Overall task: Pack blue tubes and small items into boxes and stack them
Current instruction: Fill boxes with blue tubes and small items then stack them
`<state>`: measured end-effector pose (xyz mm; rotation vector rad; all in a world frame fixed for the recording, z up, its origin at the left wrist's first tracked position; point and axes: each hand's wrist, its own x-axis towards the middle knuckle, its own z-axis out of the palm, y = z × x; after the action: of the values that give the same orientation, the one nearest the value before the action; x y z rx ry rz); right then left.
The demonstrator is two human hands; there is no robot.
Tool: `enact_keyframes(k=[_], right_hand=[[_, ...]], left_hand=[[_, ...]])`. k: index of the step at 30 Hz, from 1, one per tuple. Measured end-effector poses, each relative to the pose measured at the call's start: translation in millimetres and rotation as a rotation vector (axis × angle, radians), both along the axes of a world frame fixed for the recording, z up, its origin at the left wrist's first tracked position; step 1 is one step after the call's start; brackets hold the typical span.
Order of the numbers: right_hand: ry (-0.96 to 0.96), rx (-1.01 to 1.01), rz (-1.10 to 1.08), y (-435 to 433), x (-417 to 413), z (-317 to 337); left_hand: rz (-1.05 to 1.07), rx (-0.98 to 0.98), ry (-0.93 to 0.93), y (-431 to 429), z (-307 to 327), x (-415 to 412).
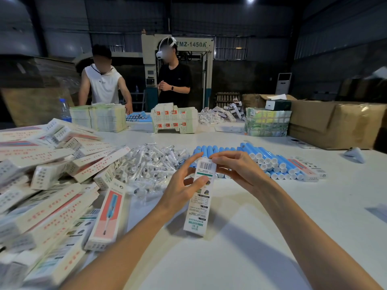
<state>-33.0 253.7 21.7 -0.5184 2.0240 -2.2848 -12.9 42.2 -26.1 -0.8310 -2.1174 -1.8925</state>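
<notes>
A long white printed box stands tilted above the table in front of me, barcode end up. My left hand grips its left side, thumb across the front. My right hand pinches the box's top end from the right. Behind my hands lie rows of blue tubes with white caps. A heap of small items in clear wrappers sits left of the tubes. The box's far end is closed or being folded; I cannot tell which.
A big pile of filled boxes covers the table's left side. Flat box stacks, a water bottle and brown cartons line the far edge. Two people stand behind the table.
</notes>
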Motion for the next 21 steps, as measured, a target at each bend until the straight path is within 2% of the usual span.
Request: enact_keyframes(k=[5,13,21], right_hand=[[0.026,0.008,-0.047,-2.7,2.7,-3.4],[0.233,0.287,-0.153,-7.1,3.6,-9.6],[0.256,0.237,-0.230,-16.8,3.4,-22.0]], left_hand=[[0.008,0.000,-0.013,-1.0,-0.7,-1.1],[0.026,0.021,-0.047,-3.1,-7.1,-5.9],[0.053,0.038,-0.059,-1.1,-10.4,-8.4]])
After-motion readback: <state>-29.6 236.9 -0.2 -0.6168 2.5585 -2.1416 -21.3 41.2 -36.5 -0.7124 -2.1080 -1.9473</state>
